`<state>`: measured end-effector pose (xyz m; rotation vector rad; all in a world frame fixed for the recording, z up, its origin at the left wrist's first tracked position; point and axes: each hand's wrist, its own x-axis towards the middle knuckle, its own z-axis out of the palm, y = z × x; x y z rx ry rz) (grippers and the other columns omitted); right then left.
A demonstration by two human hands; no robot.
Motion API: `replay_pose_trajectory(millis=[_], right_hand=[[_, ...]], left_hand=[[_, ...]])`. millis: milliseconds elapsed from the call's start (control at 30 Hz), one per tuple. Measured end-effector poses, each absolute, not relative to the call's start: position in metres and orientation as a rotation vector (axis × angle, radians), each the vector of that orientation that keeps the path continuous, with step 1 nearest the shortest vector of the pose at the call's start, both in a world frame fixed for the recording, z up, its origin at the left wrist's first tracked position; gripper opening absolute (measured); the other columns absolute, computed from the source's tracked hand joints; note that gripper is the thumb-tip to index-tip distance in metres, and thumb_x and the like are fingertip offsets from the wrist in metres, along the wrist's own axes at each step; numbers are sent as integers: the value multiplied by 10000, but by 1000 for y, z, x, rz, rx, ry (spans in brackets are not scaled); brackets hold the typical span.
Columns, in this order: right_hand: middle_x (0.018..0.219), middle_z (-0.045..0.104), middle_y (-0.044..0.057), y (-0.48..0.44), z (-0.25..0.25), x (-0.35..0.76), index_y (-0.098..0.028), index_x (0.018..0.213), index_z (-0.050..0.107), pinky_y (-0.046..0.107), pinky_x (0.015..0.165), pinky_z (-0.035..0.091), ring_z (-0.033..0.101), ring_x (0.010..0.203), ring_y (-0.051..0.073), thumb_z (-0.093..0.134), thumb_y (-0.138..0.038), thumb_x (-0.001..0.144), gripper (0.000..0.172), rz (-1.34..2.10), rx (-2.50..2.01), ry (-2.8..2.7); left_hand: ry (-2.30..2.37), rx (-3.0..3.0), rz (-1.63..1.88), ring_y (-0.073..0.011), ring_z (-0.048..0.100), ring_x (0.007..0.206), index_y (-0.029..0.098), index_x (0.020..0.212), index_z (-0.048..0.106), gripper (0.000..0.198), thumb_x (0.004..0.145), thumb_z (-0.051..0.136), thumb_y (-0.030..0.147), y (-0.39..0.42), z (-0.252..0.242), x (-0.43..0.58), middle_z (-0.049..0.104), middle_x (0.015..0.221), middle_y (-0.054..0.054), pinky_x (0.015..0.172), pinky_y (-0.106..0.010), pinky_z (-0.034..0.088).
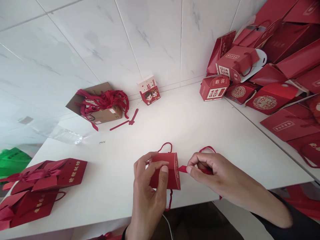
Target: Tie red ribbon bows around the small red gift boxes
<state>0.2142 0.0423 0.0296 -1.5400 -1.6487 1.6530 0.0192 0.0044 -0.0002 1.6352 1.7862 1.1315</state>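
Note:
A small red gift box (pixel 171 180) with gold lettering on its end lies near the table's front edge, a twisted red cord handle (pixel 170 200) showing on either side of it. My left hand (pixel 152 183) grips this box from the left, thumb and fingers around its body. Just to the right, my right hand (pixel 207 168) pinches a red ribbon (pixel 183 169) that meets the box's right end. Part of the ribbon loops up behind my right hand, and the rest is hidden by the fingers.
A cardboard box (pixel 107 115) of red ribbons stands by the wall, near a cut red strip (pixel 131 122) and a cartoon-printed box (pixel 149 90). Ribbon-tied red boxes (pixel 62 178) sit at left. Many red gift boxes (pixel 270 100) are piled at right. A clear plastic bottle (pixel 66 135) lies at left.

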Motion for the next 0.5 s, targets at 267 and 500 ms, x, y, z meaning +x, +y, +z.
replay_pose_trajectory(millis=[267, 500], right_hand=[[619, 365, -65, 43, 33, 213, -219, 772, 616, 255, 511, 249, 300, 568, 112, 584, -338, 940, 208, 1641, -1534, -1654], [626, 428, -67, 45, 32, 208, -218, 812, 639, 261, 533, 287, 348, 572, 109, 568, -352, 965, 216, 1638, -1454, -1680]], left_hand=[[1767, 1682, 1108, -271, 530, 1234, 305, 944, 763, 179, 965, 593, 356, 5, -4, 15, 629, 1230, -64, 917, -411, 516], [1765, 1583, 1125, -287, 524, 1224, 291, 905, 760, 209, 966, 582, 382, 3, 4, 24, 634, 1226, -74, 883, -413, 530]])
